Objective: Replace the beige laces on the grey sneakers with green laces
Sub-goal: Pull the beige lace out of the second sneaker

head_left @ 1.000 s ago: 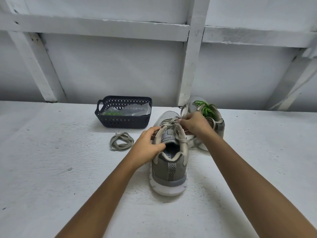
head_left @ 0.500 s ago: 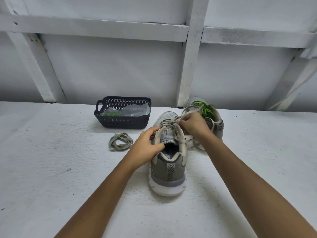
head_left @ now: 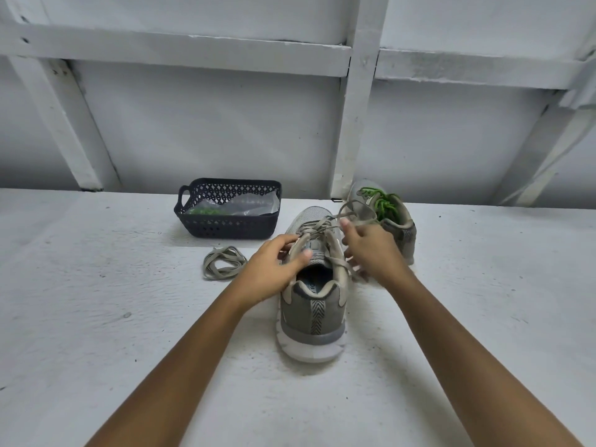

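Observation:
A grey sneaker point(head_left: 311, 312) stands heel toward me in the middle of the white table, still threaded with a beige lace point(head_left: 322, 225). My left hand point(head_left: 274, 269) grips the left side of its collar, thumb over the tongue. My right hand point(head_left: 371, 250) pinches a loop of the beige lace, which rises up and to the right above the shoe. Behind it to the right stands the second grey sneaker point(head_left: 398, 230) with a green lace point(head_left: 382, 203). A removed beige lace point(head_left: 222, 262) lies coiled on the table to the left.
A dark plastic basket point(head_left: 225, 225) at the back left holds a clear bag with something green inside. A white wall with wooden battens rises right behind the table. The white table surface point(head_left: 96, 317) stretches left and toward me.
My right hand has moved right and slightly toward me, drawing a loop of beige lace out of the top eyelets. My left hand stays on the collar.

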`<state>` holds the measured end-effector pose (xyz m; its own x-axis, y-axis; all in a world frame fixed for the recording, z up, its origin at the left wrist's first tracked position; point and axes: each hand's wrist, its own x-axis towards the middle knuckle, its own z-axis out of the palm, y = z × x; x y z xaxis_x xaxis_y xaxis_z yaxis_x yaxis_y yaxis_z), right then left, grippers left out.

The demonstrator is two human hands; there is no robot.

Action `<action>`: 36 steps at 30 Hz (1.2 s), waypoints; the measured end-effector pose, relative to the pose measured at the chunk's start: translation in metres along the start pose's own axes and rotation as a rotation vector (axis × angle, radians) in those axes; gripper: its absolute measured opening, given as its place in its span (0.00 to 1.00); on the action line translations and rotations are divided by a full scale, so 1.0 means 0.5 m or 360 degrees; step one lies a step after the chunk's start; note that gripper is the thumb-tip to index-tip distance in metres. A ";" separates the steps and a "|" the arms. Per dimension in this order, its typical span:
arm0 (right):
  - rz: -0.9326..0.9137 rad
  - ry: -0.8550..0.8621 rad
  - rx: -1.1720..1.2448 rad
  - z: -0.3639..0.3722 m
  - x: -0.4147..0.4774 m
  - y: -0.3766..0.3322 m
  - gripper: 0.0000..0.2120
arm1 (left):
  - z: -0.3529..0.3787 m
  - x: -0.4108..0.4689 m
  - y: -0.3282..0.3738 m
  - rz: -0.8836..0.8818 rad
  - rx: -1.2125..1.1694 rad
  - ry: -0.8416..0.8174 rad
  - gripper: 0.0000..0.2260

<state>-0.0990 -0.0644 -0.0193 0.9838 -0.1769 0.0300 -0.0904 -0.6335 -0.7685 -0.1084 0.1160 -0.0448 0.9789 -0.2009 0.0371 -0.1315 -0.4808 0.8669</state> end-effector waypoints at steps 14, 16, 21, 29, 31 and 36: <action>-0.0165 0.0148 0.0202 0.041 -0.045 0.024 0.19 | -0.015 0.123 0.016 0.0019 0.0292 0.0048 0.05; -0.0155 0.0152 0.0247 0.044 -0.043 0.027 0.19 | -0.016 0.127 0.014 0.0079 0.0260 0.0052 0.03; -0.0144 0.0163 0.0295 0.047 -0.040 0.032 0.17 | -0.012 0.144 0.019 0.0175 0.0443 -0.0039 0.03; -0.0189 0.0079 0.0256 0.042 -0.046 0.038 0.15 | -0.033 0.169 0.024 0.0219 0.0499 -0.0281 0.04; -0.0231 0.0034 0.0229 0.039 -0.049 0.040 0.14 | -0.034 0.172 0.025 0.0254 0.0512 -0.0311 0.03; -0.0208 0.0025 0.0300 0.035 -0.050 0.043 0.13 | -0.028 0.185 0.032 0.0292 0.0624 -0.0283 0.02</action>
<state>-0.1227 -0.0603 -0.0480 0.9826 -0.1153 0.1457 0.0694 -0.4998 -0.8634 -0.0178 0.1017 -0.0204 0.8964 -0.4395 0.0570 -0.3828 -0.7031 0.5992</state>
